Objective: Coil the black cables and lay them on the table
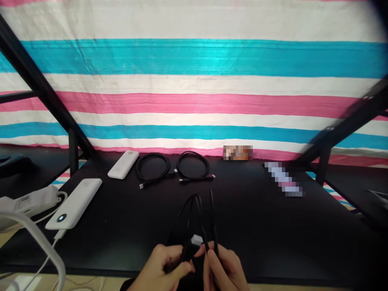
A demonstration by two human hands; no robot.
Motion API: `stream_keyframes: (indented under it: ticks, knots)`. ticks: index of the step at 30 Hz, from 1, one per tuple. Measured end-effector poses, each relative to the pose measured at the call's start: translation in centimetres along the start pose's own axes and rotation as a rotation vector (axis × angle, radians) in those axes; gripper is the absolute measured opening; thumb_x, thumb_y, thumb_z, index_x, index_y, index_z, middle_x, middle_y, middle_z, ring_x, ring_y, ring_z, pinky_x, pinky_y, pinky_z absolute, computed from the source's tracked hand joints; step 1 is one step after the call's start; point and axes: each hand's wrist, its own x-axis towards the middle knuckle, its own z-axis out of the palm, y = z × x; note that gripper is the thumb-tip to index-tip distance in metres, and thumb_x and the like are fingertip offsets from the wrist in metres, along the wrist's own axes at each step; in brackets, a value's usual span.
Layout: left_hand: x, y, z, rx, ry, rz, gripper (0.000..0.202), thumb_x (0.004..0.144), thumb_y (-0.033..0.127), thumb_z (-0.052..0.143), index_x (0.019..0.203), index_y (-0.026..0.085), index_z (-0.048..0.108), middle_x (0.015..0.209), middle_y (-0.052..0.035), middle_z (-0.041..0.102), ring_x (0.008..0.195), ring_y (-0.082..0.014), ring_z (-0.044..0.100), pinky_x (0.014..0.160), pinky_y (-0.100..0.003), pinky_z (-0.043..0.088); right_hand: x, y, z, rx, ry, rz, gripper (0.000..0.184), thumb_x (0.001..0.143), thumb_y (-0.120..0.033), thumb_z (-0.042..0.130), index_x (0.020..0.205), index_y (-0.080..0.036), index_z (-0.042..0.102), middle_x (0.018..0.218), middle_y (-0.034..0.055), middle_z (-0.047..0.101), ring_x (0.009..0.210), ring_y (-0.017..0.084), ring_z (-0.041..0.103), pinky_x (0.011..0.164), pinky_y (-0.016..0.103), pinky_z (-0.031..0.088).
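Near the front edge of the black table, my left hand (pixel 165 266) is closed around the plug end of a black cable (pixel 200 218); the plug's pale tip points up and to the right. Just beside it, my right hand (pixel 223 268) pinches two strands of black cable, which rise in loose loops above the fingers. The lower ends of the cable are hidden in the hands. Farther back lie two coiled black cables, a left coil (pixel 167 166) and a right coil (pixel 208 165), each with its connectors showing.
At left, a white power bank (pixel 80 202) with a lit display has a white cable plugged in. Another white power bank (pixel 123 165) lies behind it. A white power strip (pixel 33 202) sits at far left. Two blurred items lie at back right. Black metal struts (pixel 51 97) slant on both sides.
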Motion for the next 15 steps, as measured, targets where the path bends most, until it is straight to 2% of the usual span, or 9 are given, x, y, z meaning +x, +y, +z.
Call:
stream_keyframes:
  ticks: [2,6,9,12,15]
  knots:
    - [0.1,0.5,-0.3,0.001,0.006,0.036,0.039,0.08,0.052,0.054,0.062,0.017,0.058,0.043,0.0065,0.036,0.039,-0.0075,0.033,0.043,-0.021,0.025,0.0,-0.1,-0.5,0.015,0.034,0.002,0.054,0.083,-0.063,0.047,0.083,-0.013,0.068,0.038,-0.0015,0.052,0.028,0.004,0.033,0.034,0.016,0.025]
    - [0.4,0.9,-1.9,-0.029,0.281,0.148,0.037,0.075,0.049,0.06,0.058,0.017,0.054,0.05,0.0044,0.041,0.047,-0.0083,0.035,0.047,-0.02,0.028,0.1,-0.2,-2.4,0.053,0.226,0.02,0.054,0.078,-0.066,0.051,0.079,-0.014,0.066,0.035,-0.0034,0.046,0.029,0.004,0.028,0.033,0.016,0.019]
    - [0.4,0.3,-3.1,-0.066,0.411,0.129,0.042,0.08,0.057,0.052,0.066,0.017,0.057,0.041,0.0058,0.038,0.041,-0.0082,0.032,0.046,-0.02,0.028,0.4,-0.4,-4.6,0.104,0.407,0.002,0.05,0.076,-0.065,0.056,0.075,-0.016,0.065,0.032,-0.0053,0.039,0.028,0.005,0.027,0.031,0.017,0.018]
    - [0.1,-0.1,-4.6,-0.137,0.482,0.107,0.051,0.083,0.065,0.039,0.082,0.018,0.058,0.032,0.0076,0.034,0.034,-0.0081,0.024,0.04,-0.02,0.021,0.5,-0.5,-7.5,0.159,0.601,-0.09,0.045,0.071,-0.063,0.063,0.064,-0.019,0.062,0.029,-0.007,0.032,0.027,0.006,0.026,0.031,0.02,0.028]
    - [-0.4,0.0,-6.4,-0.134,0.609,0.103,0.055,0.081,0.069,0.037,0.083,0.018,0.056,0.034,0.0069,0.036,0.034,-0.0082,0.025,0.037,-0.019,0.017,-0.2,0.1,-11.0,0.183,0.818,-0.159,0.041,0.071,-0.061,0.064,0.057,-0.022,0.058,0.029,-0.0078,0.03,0.026,0.007,0.031,0.04,0.025,0.042]
